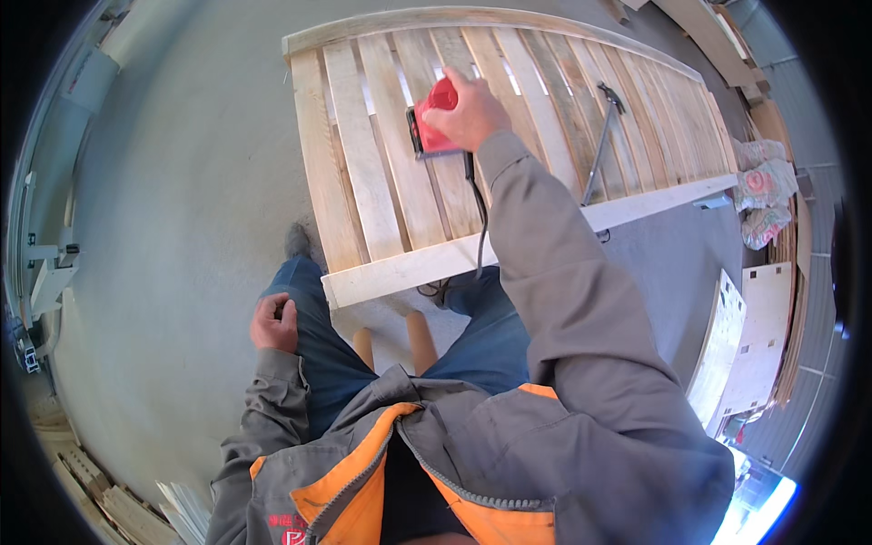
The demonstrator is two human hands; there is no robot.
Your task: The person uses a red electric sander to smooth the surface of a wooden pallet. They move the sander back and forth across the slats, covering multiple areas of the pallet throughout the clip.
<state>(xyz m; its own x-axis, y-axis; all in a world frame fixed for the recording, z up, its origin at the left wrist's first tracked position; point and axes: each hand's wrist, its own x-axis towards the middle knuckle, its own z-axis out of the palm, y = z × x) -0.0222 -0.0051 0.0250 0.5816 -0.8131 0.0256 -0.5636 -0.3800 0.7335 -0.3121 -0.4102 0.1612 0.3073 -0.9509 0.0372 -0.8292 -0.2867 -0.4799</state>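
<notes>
A red electric sander (434, 127) rests on the slats of a pale wooden slatted panel (400, 272). My right hand (474, 113) is closed over the sander's top, with the arm reached forward over the panel's near rail. A black cord (481, 213) runs from the tool down across that rail. On the slats to the right lies a claw hammer (600, 145), apart from my hand. My left hand (275, 323) rests on my left thigh with its fingers curled in, and no object shows in it.
White plastic sacks (765, 191) and stacked boards (772, 327) stand along the right side. Light boards lean at the lower right. Timber offcuts (100, 495) lie at the lower left, and metal equipment (45, 272) lines the left edge. Gaps separate the slats.
</notes>
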